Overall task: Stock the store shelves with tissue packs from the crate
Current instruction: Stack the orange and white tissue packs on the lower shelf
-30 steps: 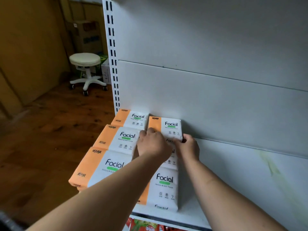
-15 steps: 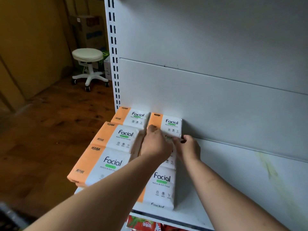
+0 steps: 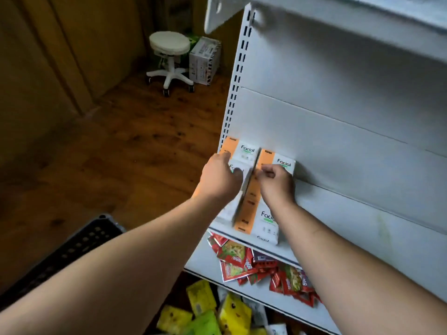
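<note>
Left row of tissue packs (image 3: 246, 151): it is laid flat on the white shelf (image 3: 326, 221), next to the slotted upright (image 3: 233, 112). Most of it is covered by the left hand.
Right row of tissue packs (image 3: 262, 217): it is laid just beside the left row and reaches from the back panel to the front edge of the shelf.
Left hand (image 3: 220, 178): it is placed on top of the left row, with the fingers stretched toward the back and only a little bent. Because of blur, it cannot be told whether a pack is gripped.
Right hand (image 3: 277, 186): it is placed on the middle of the right row. Its fingers (image 3: 267, 169) are curled and pinched on the orange edge of a pack there.
Between the hands: a narrow dark gap between the two rows is seen.
Crate (image 3: 79, 247): it is black and is seen low on the left, under the left forearm. Its inside is hidden.
Lower shelves: red sachets (image 3: 239, 259) are scattered, with yellow packets (image 3: 232, 310) below them.
Background: a white stool (image 3: 169, 48) and a carton (image 3: 204, 60) are seen on the wooden floor.
</note>
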